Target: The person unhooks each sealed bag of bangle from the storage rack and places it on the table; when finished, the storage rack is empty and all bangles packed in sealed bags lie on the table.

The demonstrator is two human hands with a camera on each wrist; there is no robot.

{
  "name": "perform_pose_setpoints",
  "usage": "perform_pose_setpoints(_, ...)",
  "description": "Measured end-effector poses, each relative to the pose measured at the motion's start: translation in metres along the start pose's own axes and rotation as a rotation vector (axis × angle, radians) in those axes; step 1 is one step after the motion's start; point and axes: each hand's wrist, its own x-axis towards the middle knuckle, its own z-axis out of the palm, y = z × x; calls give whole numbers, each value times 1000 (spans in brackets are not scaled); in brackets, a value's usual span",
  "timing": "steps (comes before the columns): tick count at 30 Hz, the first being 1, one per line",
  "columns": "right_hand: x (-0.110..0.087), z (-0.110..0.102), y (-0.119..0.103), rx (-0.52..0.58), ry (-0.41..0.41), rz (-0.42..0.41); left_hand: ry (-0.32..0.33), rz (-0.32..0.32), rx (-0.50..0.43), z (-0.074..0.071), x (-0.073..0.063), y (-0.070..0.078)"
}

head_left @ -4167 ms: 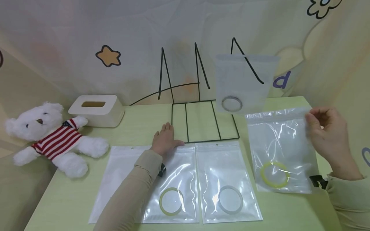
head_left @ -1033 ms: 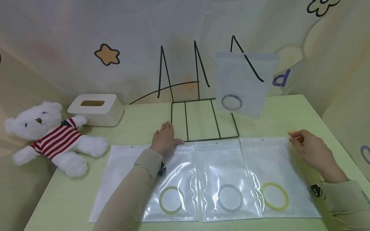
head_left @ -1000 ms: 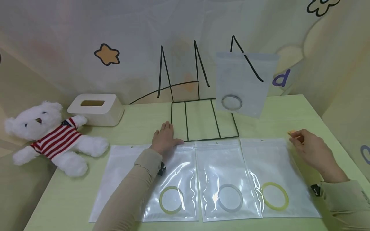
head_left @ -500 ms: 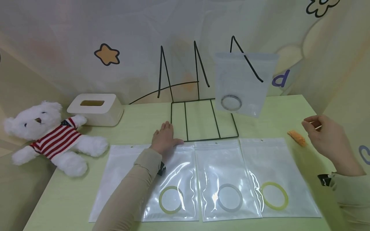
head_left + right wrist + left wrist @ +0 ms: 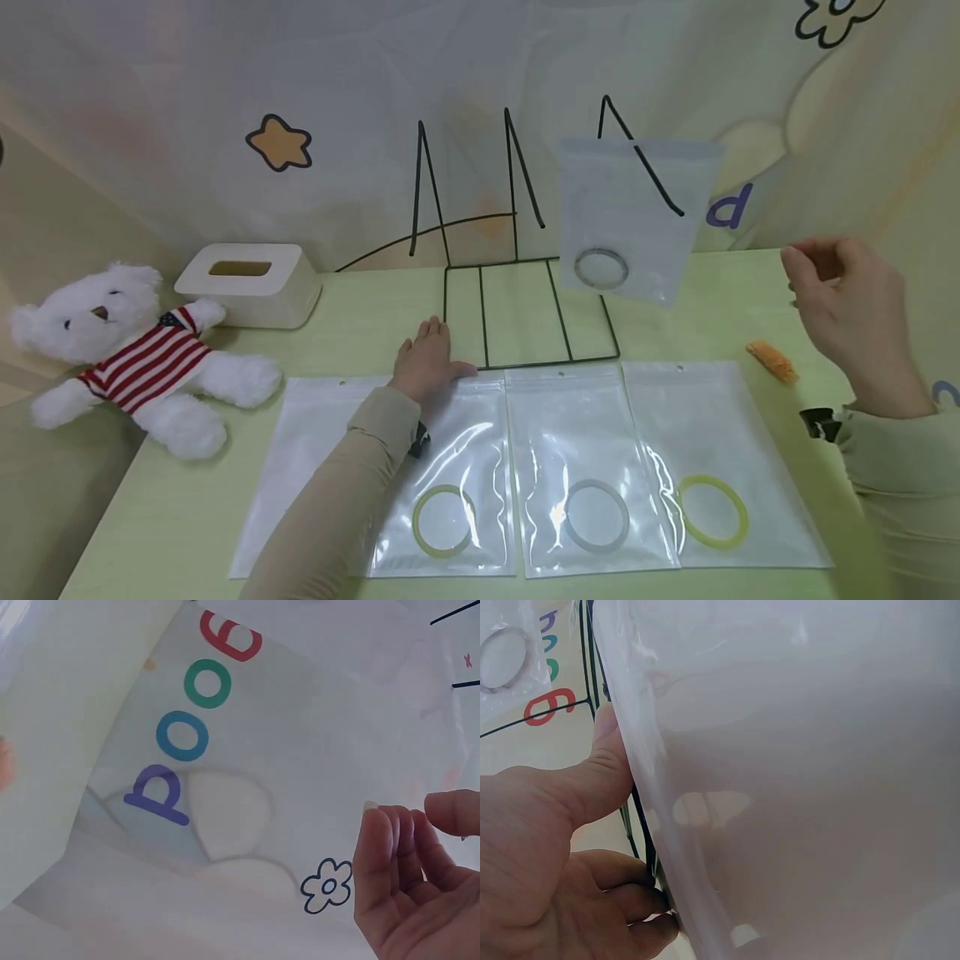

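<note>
My left hand (image 5: 427,361) rests at the near left corner of the black wire rack base (image 5: 525,365), above the top edge of a zip bag (image 5: 480,425) holding a yellow-green ring (image 5: 444,522). In the left wrist view its thumb (image 5: 606,742) lies along the rack wire and bag edge. My right hand (image 5: 851,321) is raised at the right, fingers loosely curled around nothing. Below it lie a small fuzzy orange piece (image 5: 772,361) and a zip bag (image 5: 757,450) with a yellow ring (image 5: 712,512). Between them lies a zip bag (image 5: 570,433) with a whitish ring (image 5: 597,516).
A bag (image 5: 637,192) with a grey ring hangs from the rack's right hook (image 5: 660,183); two other hooks (image 5: 420,187) carry nothing. A further bag (image 5: 300,450) lies partly under my left forearm. A tissue box (image 5: 255,287) and white teddy bear (image 5: 150,358) stand at the left.
The right hand has laid the bag with the yellow ring at the row's right end. It has since moved up and away from the orange piece, leaving it uncovered. The left hand stays put.
</note>
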Motion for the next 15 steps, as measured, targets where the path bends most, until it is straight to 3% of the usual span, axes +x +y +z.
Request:
perform_pose_setpoints(8,14,11,-22,156,121,-32,-2,4,-5,1,1,-1)
perform_pose_setpoints(15,24,21,-40,242,202,-112,5,2,-4,2,2,-1)
